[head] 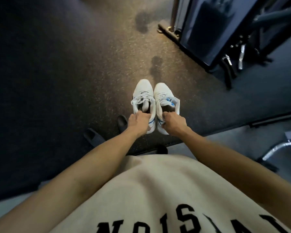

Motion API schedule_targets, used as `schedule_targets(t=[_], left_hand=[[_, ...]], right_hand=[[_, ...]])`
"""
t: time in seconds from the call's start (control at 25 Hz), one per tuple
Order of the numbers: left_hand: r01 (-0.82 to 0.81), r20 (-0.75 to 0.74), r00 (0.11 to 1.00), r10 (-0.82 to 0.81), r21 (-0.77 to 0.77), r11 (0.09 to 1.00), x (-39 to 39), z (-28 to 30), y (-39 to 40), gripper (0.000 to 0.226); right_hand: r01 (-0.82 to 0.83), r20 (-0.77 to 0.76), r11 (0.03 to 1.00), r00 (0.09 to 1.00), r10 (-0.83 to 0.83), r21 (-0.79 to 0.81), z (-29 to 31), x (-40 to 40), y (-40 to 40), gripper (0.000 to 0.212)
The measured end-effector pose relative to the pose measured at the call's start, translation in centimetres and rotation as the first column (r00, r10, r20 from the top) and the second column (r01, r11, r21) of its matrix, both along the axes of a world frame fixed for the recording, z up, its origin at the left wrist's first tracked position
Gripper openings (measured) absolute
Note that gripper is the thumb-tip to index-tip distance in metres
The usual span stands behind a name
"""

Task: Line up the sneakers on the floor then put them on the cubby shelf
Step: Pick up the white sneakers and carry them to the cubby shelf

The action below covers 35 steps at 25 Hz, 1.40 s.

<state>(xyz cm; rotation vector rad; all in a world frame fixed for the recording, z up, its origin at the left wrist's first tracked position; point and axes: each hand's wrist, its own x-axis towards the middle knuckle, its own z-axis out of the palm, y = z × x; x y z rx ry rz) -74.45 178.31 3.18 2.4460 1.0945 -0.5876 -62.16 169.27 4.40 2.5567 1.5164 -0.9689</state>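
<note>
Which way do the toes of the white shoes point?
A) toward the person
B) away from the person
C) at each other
B: the left sneaker and right sneaker sit side by side with toes pointing away, while the left hand and right hand each grip a heel end nearest the person.

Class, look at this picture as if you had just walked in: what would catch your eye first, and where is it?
First, the pair of white sneakers with blue trim at the centre, side by side, toes pointing away over the dark speckled floor. The left hand and right hand each grip one shoe at its heel opening. Next, the cream shirt with black letters fills the bottom.
</note>
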Motion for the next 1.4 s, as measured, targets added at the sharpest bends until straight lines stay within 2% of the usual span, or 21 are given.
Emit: schedule_targets(t=[0.16, 0.32, 0.44, 0.64, 0.84, 1.0, 1.2, 1.4], left_hand=[[0.225, -0.013, 0.974, -0.224, 0.019, 0.974, 0.7, 0.4, -1.0, 0.022], [0.461, 0.004, 0.887, -0.461, -0.013, 0.887, 2.2, 0.9, -4.4, 0.022], [0.634, 0.024, 0.773, -0.634, -0.023, 0.773, 3.6, 1.7, -8.7, 0.026], [0.864, 0.057, 0.501, -0.864, 0.026, 0.503, 6.7, 3.1, -19.4, 0.026], [0.961, 0.087, 0.258, -0.962, 0.077, 0.265, 9.6, 3.4, -32.7, 0.024], [0.988, 0.104, 0.128, -0.986, 0.077, 0.136, 10.9, 2.7, -47.7, 0.021], [0.994, 0.11, 0.006, -0.994, 0.109, 0.018, 12.1, 3.3, -63.8, 0.019], [0.993, 0.11, -0.05, -0.993, 0.108, -0.038, 16.9, 3.2, -76.5, 0.02]], right_hand=[[0.237, -0.005, 0.971, 0.972, -0.237, -0.028, 0.4, -1.7, -3.4, 0.01], [0.509, -0.003, 0.86, 0.861, -0.509, -0.011, 0.4, -3.7, -9.0, 0.008], [0.663, 0.015, 0.749, 0.749, -0.663, -0.009, 0.8, -5.2, -14.6, 0.008], [0.867, 0.049, 0.497, 0.496, -0.867, 0.035, 1.2, -6.9, -25.8, 0.013], [0.963, 0.037, 0.266, 0.265, -0.964, 0.04, 2.0, -8.0, -38.3, 0.011], [0.994, 0.04, 0.104, 0.102, -0.994, 0.044, 2.1, -8.8, -52.3, 0.013], [0.999, 0.012, -0.02, -0.021, -1.0, 0.045, 2.7, -8.8, -67.5, 0.012], [0.993, 0.026, -0.091, -0.093, -0.995, 0.074, 2.5, -4.8, -79.6, 0.015]])
